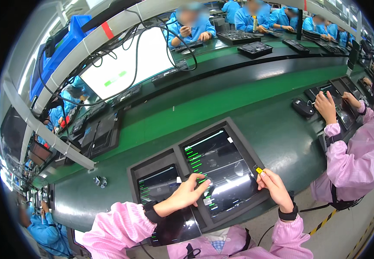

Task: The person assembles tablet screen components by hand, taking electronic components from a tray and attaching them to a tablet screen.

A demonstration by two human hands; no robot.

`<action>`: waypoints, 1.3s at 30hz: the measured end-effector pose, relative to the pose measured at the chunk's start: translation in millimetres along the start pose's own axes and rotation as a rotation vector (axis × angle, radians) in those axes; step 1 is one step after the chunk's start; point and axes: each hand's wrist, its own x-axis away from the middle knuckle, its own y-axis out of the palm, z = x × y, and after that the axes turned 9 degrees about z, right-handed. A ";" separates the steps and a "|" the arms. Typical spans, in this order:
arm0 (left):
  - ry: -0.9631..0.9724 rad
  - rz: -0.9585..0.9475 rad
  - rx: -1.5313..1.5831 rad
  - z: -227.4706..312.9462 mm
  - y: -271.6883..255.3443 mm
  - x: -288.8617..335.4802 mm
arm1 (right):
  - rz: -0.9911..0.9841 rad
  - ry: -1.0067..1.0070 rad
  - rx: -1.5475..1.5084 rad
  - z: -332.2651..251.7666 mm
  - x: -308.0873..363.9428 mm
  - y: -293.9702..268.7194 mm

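Observation:
Before me is a dark foam tray (179, 156) with two compartments. The right one holds a tablet (221, 162) whose black screen shows rows of green lines and bright reflections. My left hand (187, 192) is over this tablet's left edge, thumb and forefinger apart, with nothing seen between them; whether they touch the glass I cannot tell. My right hand (274, 186), at the tray's right rim, pinches a small yellow tag (259, 170). A second tablet (154, 183) is in the left compartment. Partly under my left forearm is a third tablet (176, 228), nearest my body.
A large bright monitor (126, 64) stands at the far left behind hanging cables (137, 47). Small clear-looking pieces (100, 181) lie left of the tray. At right, a co-worker in a pink sleeve (346, 151) works beside a black mouse (302, 108). People in blue sit across the bench.

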 end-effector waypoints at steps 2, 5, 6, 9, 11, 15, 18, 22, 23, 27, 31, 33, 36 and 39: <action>-0.060 0.001 0.281 -1.1 -0.7 -0.3 | 0.009 0.020 -0.091 -0.6 0.8 -1.2; -0.160 -0.013 0.392 -1.7 -7.6 -3.6 | 0.049 0.052 -0.272 -2.7 1.6 -0.4; -0.170 -0.039 0.477 -2.1 -11.0 -1.3 | 0.088 0.068 -0.361 -4.3 2.2 -0.1; -0.171 -0.083 0.585 0.8 -13.8 8.8 | 0.045 0.120 -0.414 -30.1 6.4 9.8; -0.147 -0.126 0.580 -2.0 -10.3 9.6 | -0.025 0.103 -0.436 -35.5 6.0 26.4; -0.109 -0.011 0.478 9.9 -1.1 20.6 | 0.278 -0.231 -0.222 -33.5 15.5 8.2; -0.232 -0.041 0.398 0.5 -2.3 17.5 | 0.321 -0.291 0.178 -27.9 19.1 -21.8; -0.251 -0.054 0.417 -3.1 2.4 13.9 | 0.138 -0.160 0.252 -34.3 24.2 -6.8; -0.241 -0.056 0.441 -3.2 6.6 12.9 | 0.089 -0.191 0.277 -33.6 19.9 -1.6; -0.226 -0.062 0.444 9.4 19.5 15.3 | 0.020 -0.284 0.416 -28.6 -1.1 11.9; -0.237 -0.001 0.696 6.4 20.9 11.4 | -0.035 -0.402 0.528 -32.2 -10.8 10.0; -0.275 0.038 0.792 -4.6 17.8 3.7 | -0.016 -0.231 0.426 -38.6 -12.0 2.7; -0.365 0.153 0.971 -11.5 21.9 2.6 | 0.085 -0.204 0.287 -10.1 -19.4 -13.6; -0.325 0.209 1.001 -17.0 27.1 -1.1 | 0.131 -0.176 0.066 4.3 -20.6 -15.6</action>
